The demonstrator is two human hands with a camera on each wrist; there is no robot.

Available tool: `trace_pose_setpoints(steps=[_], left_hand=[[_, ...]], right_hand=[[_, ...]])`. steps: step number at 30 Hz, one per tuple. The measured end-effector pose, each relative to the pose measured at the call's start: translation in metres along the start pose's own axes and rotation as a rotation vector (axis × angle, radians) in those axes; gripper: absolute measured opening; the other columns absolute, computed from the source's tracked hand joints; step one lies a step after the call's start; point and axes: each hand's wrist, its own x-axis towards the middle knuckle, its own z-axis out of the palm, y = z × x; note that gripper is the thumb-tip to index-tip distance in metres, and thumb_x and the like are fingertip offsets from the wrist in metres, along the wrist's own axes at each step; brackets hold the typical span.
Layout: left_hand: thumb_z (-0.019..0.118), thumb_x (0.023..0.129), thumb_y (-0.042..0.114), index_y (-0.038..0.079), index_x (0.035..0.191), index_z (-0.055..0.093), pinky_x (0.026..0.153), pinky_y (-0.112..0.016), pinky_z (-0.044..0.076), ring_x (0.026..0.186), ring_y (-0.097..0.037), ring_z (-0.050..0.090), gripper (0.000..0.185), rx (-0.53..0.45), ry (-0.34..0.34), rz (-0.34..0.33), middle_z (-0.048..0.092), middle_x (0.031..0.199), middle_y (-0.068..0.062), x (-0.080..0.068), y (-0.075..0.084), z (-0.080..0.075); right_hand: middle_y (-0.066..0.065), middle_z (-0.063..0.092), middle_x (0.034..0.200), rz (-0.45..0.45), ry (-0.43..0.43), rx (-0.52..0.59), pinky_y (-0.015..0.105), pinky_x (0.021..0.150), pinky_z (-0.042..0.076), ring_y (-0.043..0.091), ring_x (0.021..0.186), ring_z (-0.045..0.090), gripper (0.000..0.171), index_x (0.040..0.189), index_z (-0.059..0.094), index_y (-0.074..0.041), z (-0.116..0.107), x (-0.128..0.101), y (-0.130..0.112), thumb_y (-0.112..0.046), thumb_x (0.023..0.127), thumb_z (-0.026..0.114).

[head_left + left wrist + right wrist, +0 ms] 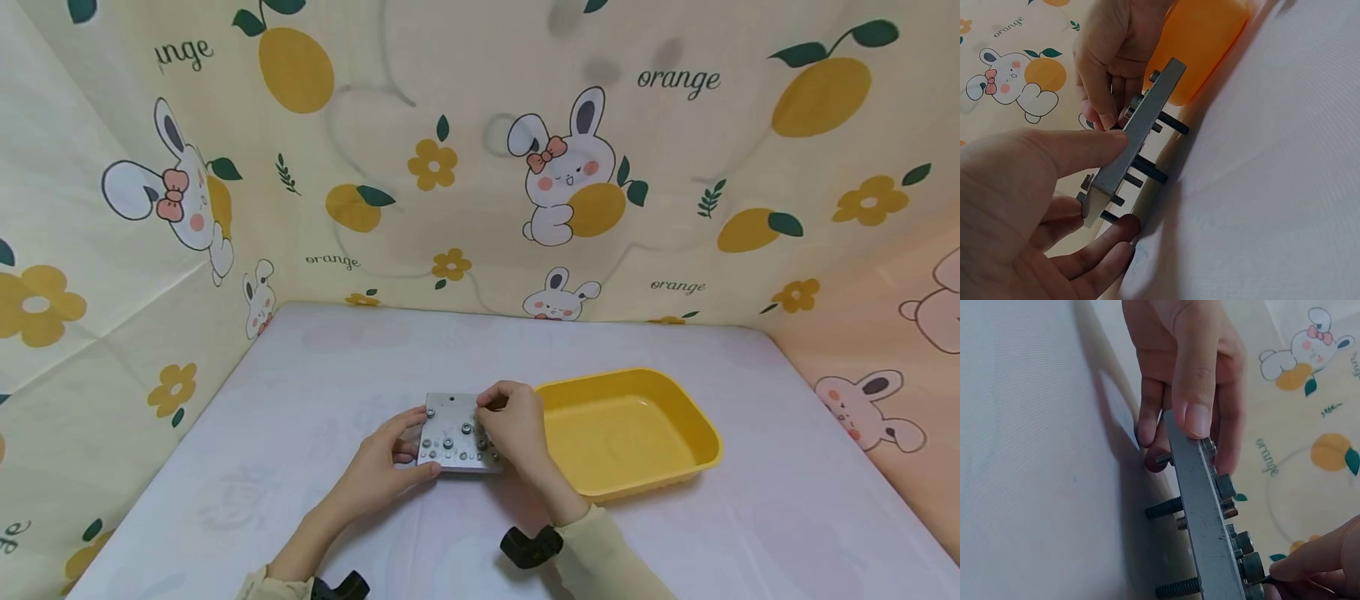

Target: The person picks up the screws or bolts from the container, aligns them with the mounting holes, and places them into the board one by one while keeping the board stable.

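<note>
Metal plate (457,433) (studded with bolts) sits just left of the yellow tray (701,433); left hand (382,467) grips its edge, right hand (513,421) pinches a bolt head.

My hands are bare, left hand (382,462) and right hand (513,421) alike, with short, plain nails. Pale yellow sleeves (611,554) cover both my forearms down to the wrists. A small black device (531,546) sits at each wrist, probably the strapped-on cameras, though only partly visible.
</note>
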Motion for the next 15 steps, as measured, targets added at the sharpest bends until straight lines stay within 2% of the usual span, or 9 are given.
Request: trace_pose_setpoints(steps=[9,15], left_hand=[[0.085,0.079,0.019,0.008,0.144,0.047,0.087,-0.037,0.055,0.093,-0.018,0.065,0.076,0.000,-0.009,0.018,0.049,0.142,-0.014,0.0009,-0.0019,0.0001],[0.085,0.079,0.020,0.009,0.144,0.047,0.086,-0.037,0.055,0.093,-0.018,0.065,0.077,0.010,-0.002,0.019,0.048,0.143,-0.013,0.0008,-0.0030,0.0004]], right_hand=[[0.000,0.062,0.070,0.009,0.011,-0.026,0.028,0.060,0.054,0.017,0.066,0.057,0.012,0.076,0.069,-0.006,0.0012,-0.0020,-0.0022,0.005,0.077,0.073],[0.001,0.060,0.072,-0.032,0.040,-0.062,0.027,0.060,0.053,0.016,0.065,0.056,0.016,0.082,0.065,-0.003,0.0053,-0.0021,-0.0003,0.008,0.073,0.070]])
